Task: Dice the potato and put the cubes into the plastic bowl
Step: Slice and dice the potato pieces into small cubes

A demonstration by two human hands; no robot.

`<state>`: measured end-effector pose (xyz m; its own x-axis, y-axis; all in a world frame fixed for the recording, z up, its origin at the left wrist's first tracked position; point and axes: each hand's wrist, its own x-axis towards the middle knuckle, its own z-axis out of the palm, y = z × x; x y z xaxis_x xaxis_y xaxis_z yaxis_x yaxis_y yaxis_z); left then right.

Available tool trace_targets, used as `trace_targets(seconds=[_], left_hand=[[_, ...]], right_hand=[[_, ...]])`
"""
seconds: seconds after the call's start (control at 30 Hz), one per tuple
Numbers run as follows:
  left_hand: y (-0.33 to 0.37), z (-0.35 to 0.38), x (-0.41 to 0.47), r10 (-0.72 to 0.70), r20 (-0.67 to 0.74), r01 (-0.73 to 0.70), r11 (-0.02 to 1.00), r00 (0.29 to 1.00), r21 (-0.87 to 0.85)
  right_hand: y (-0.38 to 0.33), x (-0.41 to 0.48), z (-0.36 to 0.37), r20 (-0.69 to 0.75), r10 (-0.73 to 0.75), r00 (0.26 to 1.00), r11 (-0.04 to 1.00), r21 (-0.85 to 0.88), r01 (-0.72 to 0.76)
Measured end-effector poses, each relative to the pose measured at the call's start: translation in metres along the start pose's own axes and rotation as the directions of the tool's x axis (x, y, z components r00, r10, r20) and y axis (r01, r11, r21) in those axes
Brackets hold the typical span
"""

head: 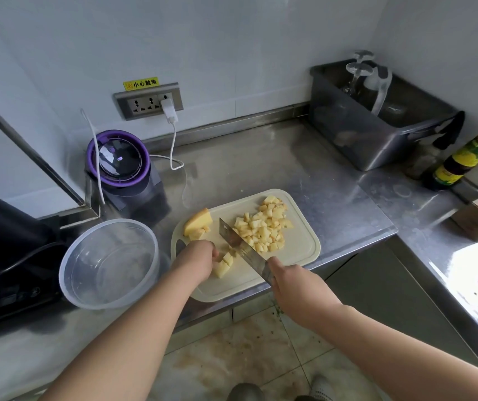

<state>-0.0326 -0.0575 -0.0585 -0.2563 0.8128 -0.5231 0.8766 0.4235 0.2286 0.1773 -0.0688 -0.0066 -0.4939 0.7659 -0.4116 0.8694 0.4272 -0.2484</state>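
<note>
A pale cutting board [301, 250] lies on the steel counter. My left hand [195, 260] curls over a strip of potato [223, 264] near the board's front left and holds it down. My right hand [292, 287] grips the handle of a cleaver [242, 247] whose blade stands in the potato just right of my left fingers. A heap of potato cubes [263, 227] covers the board's far right part. An uncut potato chunk [197, 224] sits at the board's far left. The clear plastic bowl [110, 264] stands left of the board with nothing in it.
A purple-rimmed appliance [119, 163] with a white cable stands behind the bowl, under a wall socket [148, 101]. A black cooker [6, 261] sits at far left. A dark plastic bin [376, 117] and a sauce bottle [460, 160] stand at back right. The counter edge runs just below the board.
</note>
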Motion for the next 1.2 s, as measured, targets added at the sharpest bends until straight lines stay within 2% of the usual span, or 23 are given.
trace_targets(seconds=[0.17, 0.43, 0.93, 1.2], left_hand=[[-0.008, 0.005, -0.012, 0.019, -0.125, -0.033, 0.993, 0.992, -0.113], [-0.010, 0.016, -0.011, -0.011, -0.103, -0.014, 0.973, 0.995, -0.231], [-0.007, 0.012, -0.014, -0.007, -0.085, -0.017, 0.963, 0.996, -0.271], [-0.008, 0.016, -0.015, -0.028, -0.132, -0.022, 0.932, 0.991, -0.361]], right_hand=[[-0.001, 0.000, 0.001, 0.002, -0.007, 1.000, 1.000, 0.008, 0.007], [-0.003, -0.005, -0.001, 0.025, -0.011, 1.000, 1.000, 0.012, 0.011], [-0.004, -0.005, -0.002, 0.023, -0.008, 1.000, 1.000, 0.020, 0.008], [-0.002, -0.004, 0.003, 0.023, -0.003, 1.000, 1.000, 0.014, 0.003]])
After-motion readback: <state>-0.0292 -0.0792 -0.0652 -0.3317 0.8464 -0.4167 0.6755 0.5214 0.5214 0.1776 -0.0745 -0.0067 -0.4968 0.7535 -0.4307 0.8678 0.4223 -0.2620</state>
